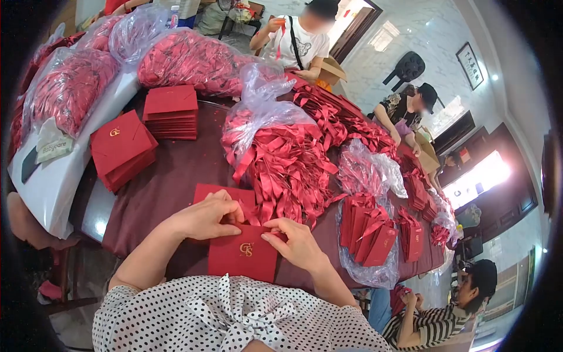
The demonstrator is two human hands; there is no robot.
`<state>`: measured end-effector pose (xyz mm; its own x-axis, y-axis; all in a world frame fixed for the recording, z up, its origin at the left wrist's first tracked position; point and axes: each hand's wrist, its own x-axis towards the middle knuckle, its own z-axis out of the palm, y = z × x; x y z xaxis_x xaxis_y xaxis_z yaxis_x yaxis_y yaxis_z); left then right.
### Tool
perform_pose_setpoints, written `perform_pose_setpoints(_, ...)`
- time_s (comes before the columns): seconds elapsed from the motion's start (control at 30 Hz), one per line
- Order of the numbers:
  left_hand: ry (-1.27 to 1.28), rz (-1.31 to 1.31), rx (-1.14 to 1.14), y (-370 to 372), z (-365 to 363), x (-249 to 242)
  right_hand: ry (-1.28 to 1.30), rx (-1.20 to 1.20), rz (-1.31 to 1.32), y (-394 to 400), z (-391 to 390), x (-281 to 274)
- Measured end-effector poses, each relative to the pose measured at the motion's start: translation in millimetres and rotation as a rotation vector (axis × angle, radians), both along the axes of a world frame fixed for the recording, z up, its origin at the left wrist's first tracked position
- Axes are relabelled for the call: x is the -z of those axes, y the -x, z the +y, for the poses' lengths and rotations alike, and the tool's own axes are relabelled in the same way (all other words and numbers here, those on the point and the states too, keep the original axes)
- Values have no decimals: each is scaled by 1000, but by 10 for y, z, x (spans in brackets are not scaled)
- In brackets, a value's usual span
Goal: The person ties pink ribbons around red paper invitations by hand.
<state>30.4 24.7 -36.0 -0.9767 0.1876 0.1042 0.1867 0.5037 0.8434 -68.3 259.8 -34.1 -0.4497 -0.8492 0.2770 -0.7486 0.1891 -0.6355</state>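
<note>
A red card folder [243,255] with a gold monogram lies upright before me at the table's near edge. My left hand [212,217] pinches its top edge on the left, thumb along the edge. At the top right corner my right hand [291,240] is closed with thumb and fingertips together on the folder's edge. A bit of red ribbon shows between the hands, its ends hidden by the fingers. Behind the left hand lies another red piece [220,190]. Just beyond, a large heap of red ribbons [287,170] spills from a clear plastic bag.
Red folders stand in two stacks, one at the left [120,149] and one behind it [170,111]. Bags of red ribbon [193,61] line the far side. Bundled folders [369,232] lie on plastic at the right. Several people sit or stand around the table.
</note>
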Motion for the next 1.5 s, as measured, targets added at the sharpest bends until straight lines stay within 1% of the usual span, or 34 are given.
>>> perform_pose_setpoints(0.03, 2, -6, -1, 10, -10, 30, -10, 28, -42, -11, 31, -27)
perform_pose_setpoints(0.07, 40, 53, 44, 35, -27, 83, -18, 55, -84, -18, 68, -71)
perform_pose_setpoints(0.1, 77, 114, 88, 48, -42, 115, -106, 80, -69, -4, 163, -186)
perform_pose_setpoints(0.17, 98, 141, 53, 44, -33, 130, -157, 86, -134, 97, 431, -348)
perform_pose_setpoints(0.2, 113, 173, 19, 46, -20, 136, -119, 50, -229, 137, 581, -456)
perform_pose_setpoints(0.27, 90, 154, 2, 46, -23, 124, 93, 48, -489, 154, 915, -478)
perform_pose_setpoints(0.33, 69, 132, -10, 54, -13, 125, 305, -283, -572, 244, 1110, -533)
perform_pose_setpoints(0.37, 58, 130, -42, 63, 2, 136, 306, -281, -574, 247, 1137, -514)
perform_pose_setpoints(0.43, 49, 125, -71, 73, 24, 145, 508, -504, -667, 227, 1140, -504)
perform_pose_setpoints(0.47, 40, 118, -71, 82, 28, 143, 539, -533, -681, 236, 1173, -453)
perform_pose_setpoints(0.53, 33, 107, -74, 87, 47, 154, 581, -517, -701, 186, 1179, -427)
perform_pose_setpoints(0.6, -11, 158, -93, 93, 65, 183, 620, -502, -722, 105, 1119, -438)
perform_pose_setpoints(0.67, -20, 167, -101, 99, 67, 206, 750, -391, -647, -21, 998, -502)
perform_pose_setpoints(0.7, -30, 178, -108, 100, 67, 210, 747, -393, -650, -59, 989, -512)
perform_pose_setpoints(0.77, -30, 180, -119, 96, 68, 206, 749, -78, -501, -122, 996, -509)
perform_pose_setpoints(0.8, -28, 183, -125, 94, 68, 203, 738, -139, -511, -19, 965, -527)
perform_pose_setpoints(0.83, -32, 179, -127, 89, 71, 201, 734, -138, -515, 7, 936, -519)
perform_pose_setpoints(0.9, -16, 173, -113, 85, 80, 198, 669, 39, -318, 20, 870, -503)
perform_pose_setpoints(0.93, -21, 167, -115, 91, 85, 206, 566, 177, 11, 26, 713, -558)
perform_pose_setpoints(1.0, -39, 181, -118, 101, 95, 239, 449, 287, 208, -76, 466, -683)
perform_pose_setpoints(1.03, -83, 243, -97, 137, 94, 292, 397, 308, 255, -82, 389, -669)
perform_pose_setpoints(1.07, -134, 290, -77, 161, 97, 354, 391, 243, 177, -84, 303, -622)
perform_pose_setpoints(1.1, -171, 276, -98, 173, 107, 385, 379, 182, 87, -89, 215, -552)
perform_pose_setpoints(1.13, -203, 293, -103, 184, 117, 411, 284, 207, 155, -126, 107, -547)
perform_pose_setpoints(1.17, -306, 231, -96, 191, 121, 430, 263, 239, 29, -175, -11, -474)
perform_pose_setpoints(1.2, -407, 33, -51, 163, 93, 414, 268, 264, -289, -186, -98, -325)
perform_pose_setpoints(1.23, -497, -81, -55, 135, 108, 352, 233, 187, -337, -157, -160, -253)
perform_pose_setpoints(1.3, -464, -87, -68, 135, 104, 313, 216, 104, -347, -128, -253, -159)
perform_pose_setpoints(1.37, -492, -159, -101, 128, 119, 290, 216, 124, -507, -131, -264, -101)
perform_pose_setpoints(1.4, -515, -188, -114, 129, 118, 292, 187, 100, -422, -91, -259, -71)
perform_pose_setpoints(1.43, -538, -215, -127, 127, 120, 283, 179, 104, -431, -101, -251, -65)
perform_pose_setpoints(1.5, -502, -212, -144, 120, 128, 272, 141, 132, -405, -146, -269, -97)
